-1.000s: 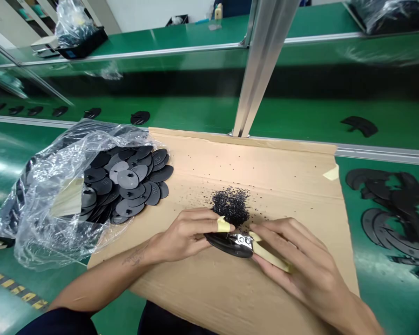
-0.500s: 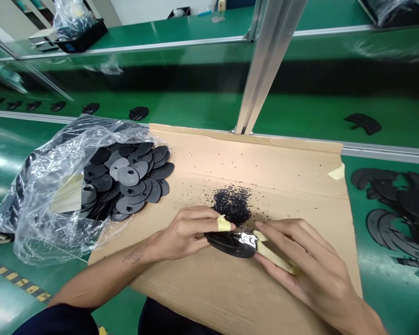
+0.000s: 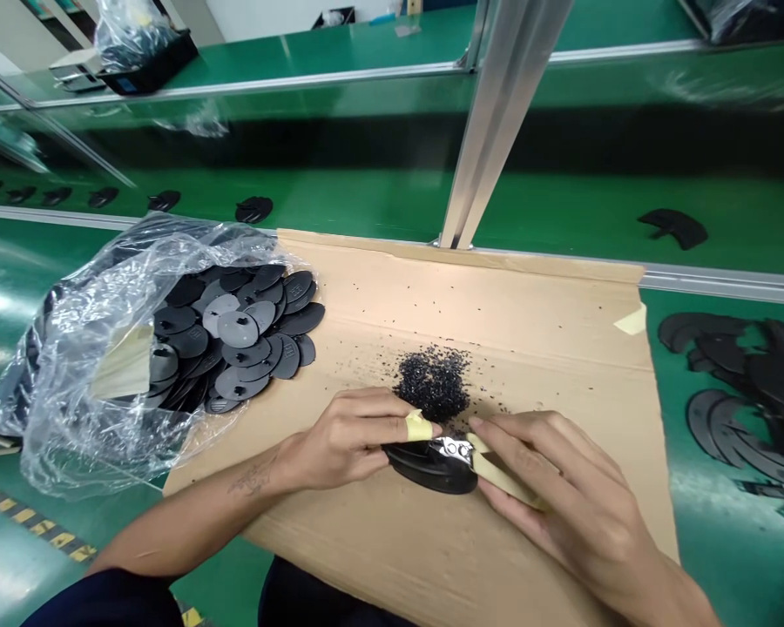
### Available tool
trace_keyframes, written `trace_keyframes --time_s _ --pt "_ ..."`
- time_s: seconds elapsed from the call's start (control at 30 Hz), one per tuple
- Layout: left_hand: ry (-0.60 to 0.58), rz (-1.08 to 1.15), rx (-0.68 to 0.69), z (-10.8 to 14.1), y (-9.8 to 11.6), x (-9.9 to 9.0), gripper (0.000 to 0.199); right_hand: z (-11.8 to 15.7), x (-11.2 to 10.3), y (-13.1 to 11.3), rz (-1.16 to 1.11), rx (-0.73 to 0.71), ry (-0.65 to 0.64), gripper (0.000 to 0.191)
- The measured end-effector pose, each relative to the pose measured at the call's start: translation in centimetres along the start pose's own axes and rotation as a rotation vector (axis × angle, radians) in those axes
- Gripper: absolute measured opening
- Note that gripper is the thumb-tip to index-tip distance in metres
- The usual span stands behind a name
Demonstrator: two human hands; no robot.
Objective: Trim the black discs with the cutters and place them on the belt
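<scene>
- Bag (image 3: 58, 348): clear plastic, open, lying on the green bench (image 3: 222, 592) at 9 o'clock from the hands. Its slippery film could slide, spilling the discs (image 3: 239, 329) across the card.
- Left hand (image 3: 346, 440): fingers curled and closed on the disc (image 3: 431, 470), with tape (image 3: 418, 427) round one finger. If this grip loosens, the disc could twist away from the blades.
- Disc: black, held at the card's lower middle, between both hands, with its edge against the metal head of the nippers (image 3: 454, 448).
- Crumbs (image 3: 433, 383): a black heap at 12 o'clock from the disc, just beyond the fingers on the card (image 3: 549, 331). A careless sweep of a wrist could scatter them into the bag.
- Right hand (image 3: 555, 488): partly closed, gripping the nippers by their yellow-wrapped handles. A slip could nick the left fingers, and too deep a bite could notch the disc.
- Arcs (image 3: 738, 392): black, curved, piled at 3 o'clock on the bench, off the card.
</scene>
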State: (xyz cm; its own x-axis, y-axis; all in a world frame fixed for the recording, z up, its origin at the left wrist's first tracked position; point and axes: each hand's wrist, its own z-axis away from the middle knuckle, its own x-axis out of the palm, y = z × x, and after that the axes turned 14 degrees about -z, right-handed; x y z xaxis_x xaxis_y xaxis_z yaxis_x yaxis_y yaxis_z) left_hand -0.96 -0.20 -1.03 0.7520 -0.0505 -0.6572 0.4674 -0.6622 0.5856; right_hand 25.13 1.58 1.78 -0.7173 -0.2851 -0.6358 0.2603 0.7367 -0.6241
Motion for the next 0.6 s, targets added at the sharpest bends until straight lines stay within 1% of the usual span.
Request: trace_keyframes --time_s 0.13,0.27,0.37,0.5,0.6 --pt "-0.001 -0.013 0.019 0.17 -0.10 0.11 0.032 0.06 0.03 0.01 0.037 -0.019 -0.007 0.037" --pt "0.033 -0.042 0.038 0.12 0.07 0.24 0.030 0.09 0.09 -0.19 0.132 -0.038 -0.047 0.024" --pt "0.018 -0.054 0.058 -0.07 0.24 0.24 0.030 0.26 0.14 -0.31 0.178 -0.066 -0.074 0.016" --pt "-0.040 -0.068 0.047 -0.28 0.23 -0.13 0.025 0.41 0.01 -0.19 0.121 -0.049 -0.034 0.017" --pt "-0.058 -0.096 0.016 -0.35 0.07 -0.72 0.027 0.35 -0.30 0.03 0.110 -0.031 -0.014 0.019"
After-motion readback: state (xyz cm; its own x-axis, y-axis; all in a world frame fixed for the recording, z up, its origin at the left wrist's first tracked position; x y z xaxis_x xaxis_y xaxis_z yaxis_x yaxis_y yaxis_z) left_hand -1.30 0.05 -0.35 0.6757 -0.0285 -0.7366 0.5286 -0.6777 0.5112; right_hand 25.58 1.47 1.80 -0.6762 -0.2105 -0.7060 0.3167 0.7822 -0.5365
